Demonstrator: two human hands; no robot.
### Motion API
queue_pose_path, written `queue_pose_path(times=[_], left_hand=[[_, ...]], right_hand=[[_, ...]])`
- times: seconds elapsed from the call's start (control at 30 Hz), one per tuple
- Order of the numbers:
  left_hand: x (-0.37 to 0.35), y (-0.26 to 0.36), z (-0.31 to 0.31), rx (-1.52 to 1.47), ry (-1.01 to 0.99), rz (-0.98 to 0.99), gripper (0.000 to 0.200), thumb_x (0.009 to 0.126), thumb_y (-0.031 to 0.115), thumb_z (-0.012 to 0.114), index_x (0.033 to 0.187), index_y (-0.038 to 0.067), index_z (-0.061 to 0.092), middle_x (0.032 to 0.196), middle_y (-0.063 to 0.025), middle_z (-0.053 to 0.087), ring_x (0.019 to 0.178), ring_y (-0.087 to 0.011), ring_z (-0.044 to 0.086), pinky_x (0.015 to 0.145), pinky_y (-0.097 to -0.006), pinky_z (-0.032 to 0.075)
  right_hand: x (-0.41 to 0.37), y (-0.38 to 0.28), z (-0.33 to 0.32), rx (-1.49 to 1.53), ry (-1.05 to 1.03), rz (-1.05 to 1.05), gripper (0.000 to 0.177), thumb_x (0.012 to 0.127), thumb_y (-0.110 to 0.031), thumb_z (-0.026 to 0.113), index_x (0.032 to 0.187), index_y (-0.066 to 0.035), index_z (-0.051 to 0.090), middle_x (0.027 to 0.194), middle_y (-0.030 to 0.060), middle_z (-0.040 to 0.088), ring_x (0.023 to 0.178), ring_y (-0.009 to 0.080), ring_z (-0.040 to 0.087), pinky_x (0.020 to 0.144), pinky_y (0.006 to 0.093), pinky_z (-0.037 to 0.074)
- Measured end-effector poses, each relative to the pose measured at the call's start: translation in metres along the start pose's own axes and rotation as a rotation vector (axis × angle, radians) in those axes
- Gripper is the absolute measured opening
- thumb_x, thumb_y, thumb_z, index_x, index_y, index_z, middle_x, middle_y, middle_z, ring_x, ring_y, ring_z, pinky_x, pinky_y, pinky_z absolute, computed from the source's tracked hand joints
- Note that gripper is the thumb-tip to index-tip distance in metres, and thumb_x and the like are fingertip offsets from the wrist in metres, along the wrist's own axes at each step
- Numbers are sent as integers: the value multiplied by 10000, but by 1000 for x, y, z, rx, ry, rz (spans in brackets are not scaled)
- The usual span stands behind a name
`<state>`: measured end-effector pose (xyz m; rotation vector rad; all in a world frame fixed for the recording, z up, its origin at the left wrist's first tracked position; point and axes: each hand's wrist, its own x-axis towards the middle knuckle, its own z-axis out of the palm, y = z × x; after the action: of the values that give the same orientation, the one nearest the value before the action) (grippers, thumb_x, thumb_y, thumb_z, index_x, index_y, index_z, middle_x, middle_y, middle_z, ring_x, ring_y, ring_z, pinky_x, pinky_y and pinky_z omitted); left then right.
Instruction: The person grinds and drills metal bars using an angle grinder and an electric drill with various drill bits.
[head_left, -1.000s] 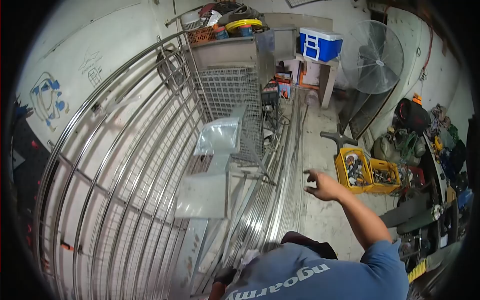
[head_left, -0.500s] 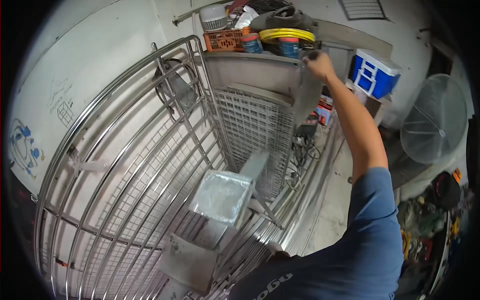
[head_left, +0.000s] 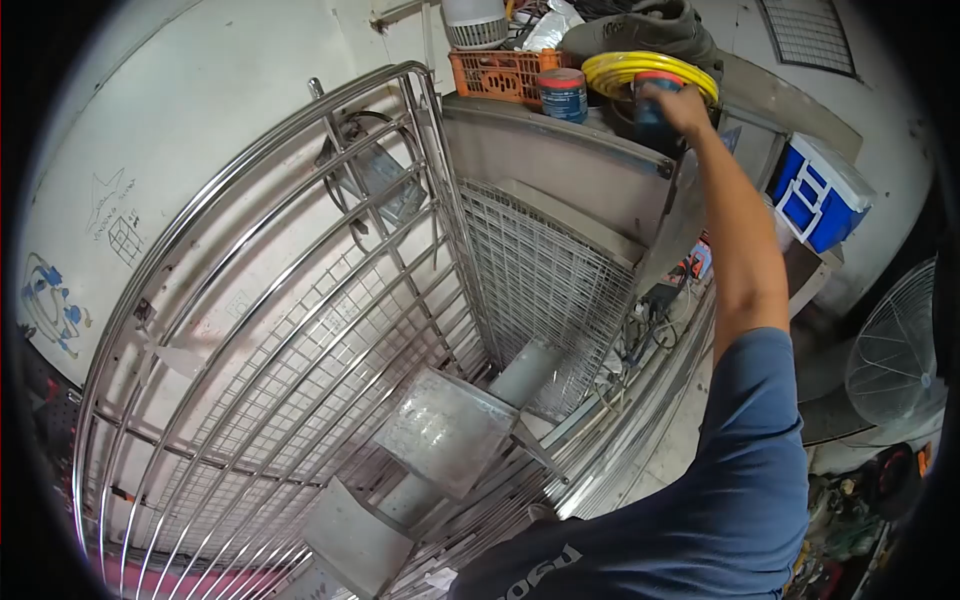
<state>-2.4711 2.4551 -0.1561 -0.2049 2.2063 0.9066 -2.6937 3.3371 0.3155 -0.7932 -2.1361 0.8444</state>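
Observation:
My right hand (head_left: 682, 108) reaches up to the shelf (head_left: 560, 135), its fingers wrapped round the upper part of a blue can with a red lid (head_left: 652, 122). Just behind it lies a coil of yellow hose (head_left: 625, 68). A second blue can with a red lid (head_left: 563, 97) stands to the left on the same shelf, beside an orange plastic crate (head_left: 497, 76). My left hand is out of view.
A tall rack of shiny metal tubes (head_left: 215, 185) fills the left side. Below stand a square metal piece (head_left: 448, 430) and leaning wire grids (head_left: 545, 255). A blue and white cooler (head_left: 822, 195) and a large fan (head_left: 895, 350) are on the right.
My right hand has gone from the shelf's right end to the can and closed round it. The view has shifted, so the shelf sits farther right and the fan is partly cut off.

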Motion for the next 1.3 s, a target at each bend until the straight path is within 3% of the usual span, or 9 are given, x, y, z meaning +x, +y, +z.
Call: queue_pose_path(times=[0.07,0.3,0.47,0.8,0.9,1.0,1.1,1.13,1.3], left_hand=[[-2,4,0,-20,-8,-19,401,1142,329,563,1326,33,760,1300,-152,787,1044,-322,751,848,-454,618],[-14,8,6,-98,-34,-58,405,1137,327,576,1335,26,760,1284,-154,794,993,-313,766,812,-445,628],[-29,3,6,-175,-48,-90,408,1134,325,585,1342,21,760,1273,-155,800,957,-307,776,786,-438,636],[-68,-41,-2,-362,-85,-205,417,1127,322,603,1356,11,760,1251,-157,810,884,-294,797,735,-425,650],[-85,-68,-5,-440,-115,-241,420,1125,321,609,1360,8,760,1245,-157,813,863,-290,804,719,-421,655],[-105,-107,-8,-574,-215,-227,423,1123,320,614,1364,5,760,1238,-158,816,841,-287,810,704,-417,659],[-138,-31,-2,-506,41,-374,386,1075,294,711,1288,-20,782,1006,-119,832,596,-200,734,485,-325,568],[-132,-49,-7,-497,2,-398,391,1065,304,728,1279,-18,784,970,-116,830,596,-206,731,487,-328,565],[-125,-119,33,-353,-124,-433,399,1057,344,733,1313,42,785,1015,-108,829,631,-225,744,516,-355,571]], right_hand=[[-2,0,-23,240,-295,12,888,771,-616,860,1378,11,698,1223,156,779,979,247,786,896,382,615],[-35,7,-85,480,-561,174,763,851,-578,814,1430,-104,664,1227,142,770,1012,257,799,884,410,667],[-50,22,-86,163,-746,62,523,934,-532,783,1276,-137,770,1232,58,762,1061,161,741,942,344,584],[-119,14,-72,449,-774,-129,660,883,-452,877,1315,29,744,1151,127,810,1034,201,780,936,340,610],[-151,-16,-29,291,-441,-302,756,844,-396,920,1418,20,658,1221,125,792,1059,202,772,979,357,600],[-165,-40,4,966,-850,-130,868,766,-387,980,1437,33,624,1269,146,777,1100,230,765,1016,386,594],[-175,-79,37,70,-101,-666,957,684,-389,1025,1428,52,617,1268,183,771,1146,289,757,1042,418,590],[-171,-89,45,348,-248,-557,1030,635,-388,1041,1440,71,593,1231,216,778,1145,352,761,1053,438,585],[-143,-127,108,28,0,-748,1041,662,-352,1017,1472,72,519,1469,310,566,1379,449,595,1148,478,523]])
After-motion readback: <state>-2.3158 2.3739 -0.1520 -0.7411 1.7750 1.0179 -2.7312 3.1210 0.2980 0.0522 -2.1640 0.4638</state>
